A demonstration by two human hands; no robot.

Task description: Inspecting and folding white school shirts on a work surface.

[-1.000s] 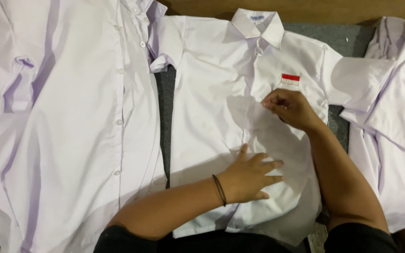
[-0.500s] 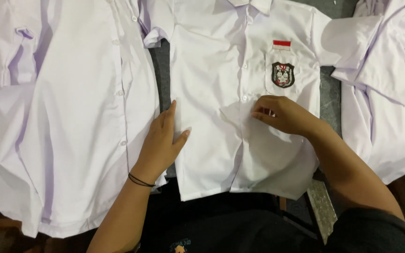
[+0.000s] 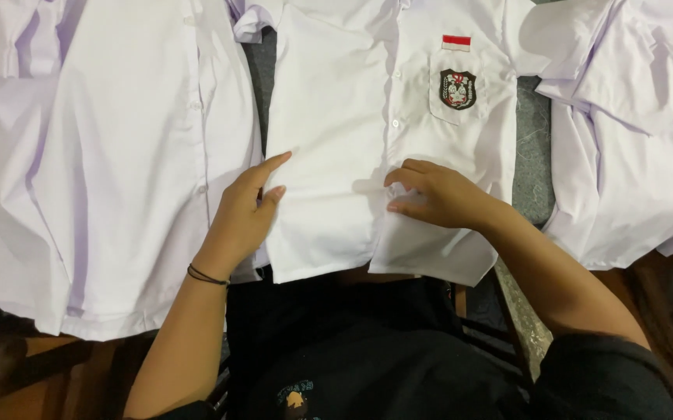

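I am looking down at a white shirt lying flat, front up, in the middle of the desk, its lower hem hanging just over the near edge toward my lap. My left hand is resting on the shirt's left side edge, right where it meets the neighbouring shirt. The fingers of that hand are lying loosely apart and stretched forward, the forefinger pointing up along the cloth; they are pressing flat and gripping nothing. A thin black band is sitting around that wrist.

My right hand is lying on the lower front of the same shirt, beside the row of buttons and below the chest pocket. Its fingers are curled inward and drawn together, bunching a small fold of the cloth beneath them; whether they are truly pinching the fabric or only pushing it I cannot tell. The pocket is carrying a dark shield-shaped badge, and a small red and white patch is sitting just above it, well ahead of my right hand.

So the shirt is spreading out between and under both hands, with my left at its edge and my right near its middle seam. Another white shirt is lying crumpled to the right, apart from my right forearm.
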